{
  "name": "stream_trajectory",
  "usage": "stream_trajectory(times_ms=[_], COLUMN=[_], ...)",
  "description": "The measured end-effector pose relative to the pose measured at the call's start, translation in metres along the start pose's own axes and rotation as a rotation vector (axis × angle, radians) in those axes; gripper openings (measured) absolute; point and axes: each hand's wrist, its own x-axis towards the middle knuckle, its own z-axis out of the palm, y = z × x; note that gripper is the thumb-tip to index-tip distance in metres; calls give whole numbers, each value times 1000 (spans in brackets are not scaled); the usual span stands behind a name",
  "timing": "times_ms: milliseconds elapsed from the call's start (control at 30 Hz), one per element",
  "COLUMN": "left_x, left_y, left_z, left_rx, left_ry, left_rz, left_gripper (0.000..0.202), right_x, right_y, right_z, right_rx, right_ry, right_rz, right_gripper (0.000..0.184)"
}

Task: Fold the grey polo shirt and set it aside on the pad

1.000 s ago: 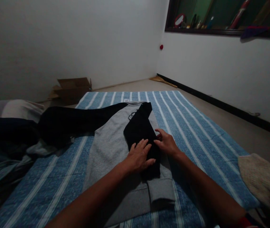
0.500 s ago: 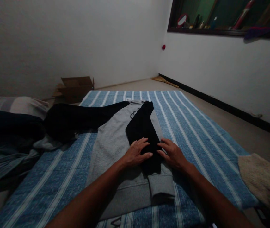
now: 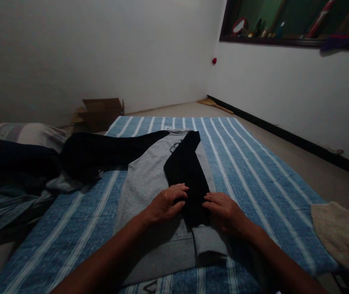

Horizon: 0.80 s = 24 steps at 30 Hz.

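Note:
A grey sweatshirt [image 3: 145,185] with black sleeves lies flat on a blue striped cloth. One black sleeve [image 3: 186,171] is folded across its body, its grey cuff [image 3: 209,243] near the hem. The other black sleeve [image 3: 110,149] stretches out to the left. My left hand [image 3: 166,202] rests on the left edge of the folded sleeve, thumb and fingers apart. At that sleeve's right edge, my right hand [image 3: 223,208] touches the fabric with its fingertips, also open.
Dark and denim clothes [image 3: 12,188] are heaped at the left. A cardboard box [image 3: 101,116] stands behind the striped cloth [image 3: 254,183]. Beige fabric [image 3: 341,232] lies over the right edge. A window ledge [image 3: 269,39] holds a mirror and bottles.
Both hands have slid down along the folded sleeve, nearer to me and towards the cuff. The sweatshirt itself lies as before; the view has shifted slightly.

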Motion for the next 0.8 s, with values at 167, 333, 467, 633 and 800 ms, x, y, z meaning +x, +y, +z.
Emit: stream_trajectory(times_ms=[167,333,467,633,800], left_x=[-12,-24,-26,-19,-12], left_y=[4,5,4,6,13], left_z=[-1,11,28,33,31], left_rx=[128,299,480,573,552], left_ry=[8,32,128,143,74], left_rz=[138,194,210,229,107], left_gripper=[20,36,31,29,25], right_x=[0,7,13,15,18], right_y=[1,-2,-1,5,4], right_z=[4,5,7,12,11], right_rx=[-63,-156,-182,-80,-54], right_ry=[-5,-8,18,121,86], right_rz=[16,-23,-43,-29,21], right_gripper=[33,24,20,22,21])
